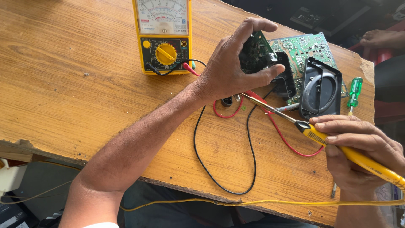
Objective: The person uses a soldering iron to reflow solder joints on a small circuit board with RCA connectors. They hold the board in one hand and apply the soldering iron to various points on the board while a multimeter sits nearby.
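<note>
My left hand [234, 67] grips a small green circuit board [254, 52] and holds it on edge above the wooden table [63, 84]. My right hand [358, 147] holds a yellow-handled soldering iron [333, 143]; its metal tip [253, 100] reaches just under the board, close to my left thumb. A black plastic housing part [286, 78] sits right behind the held board.
A yellow analog multimeter [163, 36] stands at the table's far edge, its red lead [291, 143] and black lead [223, 177] looping across the wood. A larger green circuit board [303, 46], a black cover [321, 88] and a green-handled screwdriver [354, 93] lie at right. The iron's yellow cord [236, 203] runs along the near edge.
</note>
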`<state>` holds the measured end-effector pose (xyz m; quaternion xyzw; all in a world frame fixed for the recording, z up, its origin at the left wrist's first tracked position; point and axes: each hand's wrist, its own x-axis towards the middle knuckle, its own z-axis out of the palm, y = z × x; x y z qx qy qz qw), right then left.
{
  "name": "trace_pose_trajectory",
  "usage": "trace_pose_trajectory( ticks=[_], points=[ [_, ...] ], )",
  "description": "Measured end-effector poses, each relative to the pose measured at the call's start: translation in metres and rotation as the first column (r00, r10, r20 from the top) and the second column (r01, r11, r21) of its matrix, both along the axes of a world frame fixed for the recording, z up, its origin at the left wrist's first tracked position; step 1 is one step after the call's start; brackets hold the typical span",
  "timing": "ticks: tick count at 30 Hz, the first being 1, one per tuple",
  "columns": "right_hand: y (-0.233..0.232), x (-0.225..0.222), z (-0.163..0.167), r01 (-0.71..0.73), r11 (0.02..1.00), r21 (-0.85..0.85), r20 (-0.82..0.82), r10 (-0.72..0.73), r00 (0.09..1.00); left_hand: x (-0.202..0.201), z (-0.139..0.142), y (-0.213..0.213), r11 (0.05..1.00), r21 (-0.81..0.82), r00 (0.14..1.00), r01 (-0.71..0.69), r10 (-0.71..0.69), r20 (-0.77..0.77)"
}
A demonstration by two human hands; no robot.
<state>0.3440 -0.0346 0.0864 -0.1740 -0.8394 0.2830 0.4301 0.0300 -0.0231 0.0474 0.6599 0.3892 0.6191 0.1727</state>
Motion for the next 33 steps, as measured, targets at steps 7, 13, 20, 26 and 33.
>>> trace_pose_trajectory(
  ticks=[7,13,20,26,33],
  points=[
    [0.0,-0.002,0.004,-0.008,1.0,0.006,0.015,0.008,1.0,0.0,-0.002,0.0,0.999,-0.02,0.999,0.028,-0.028,0.024],
    [0.0,0.001,0.0,-0.007,1.0,-0.002,-0.004,0.007,1.0,-0.001,-0.004,0.003,0.999,-0.011,0.996,0.038,-0.037,0.078],
    [0.001,0.009,-0.006,0.008,0.999,0.04,-0.02,-0.007,1.0,-0.003,-0.01,0.01,0.981,-0.108,0.954,0.16,-0.125,0.273],
    [-0.001,0.01,-0.001,0.017,0.999,0.047,-0.004,-0.016,1.0,-0.004,-0.018,0.017,0.975,-0.18,0.928,0.128,-0.054,0.37],
    [-0.004,0.012,0.007,0.009,0.995,0.095,0.043,-0.013,0.999,-0.005,-0.023,0.023,0.952,-0.247,0.843,0.183,-0.022,0.537]
  ],
)
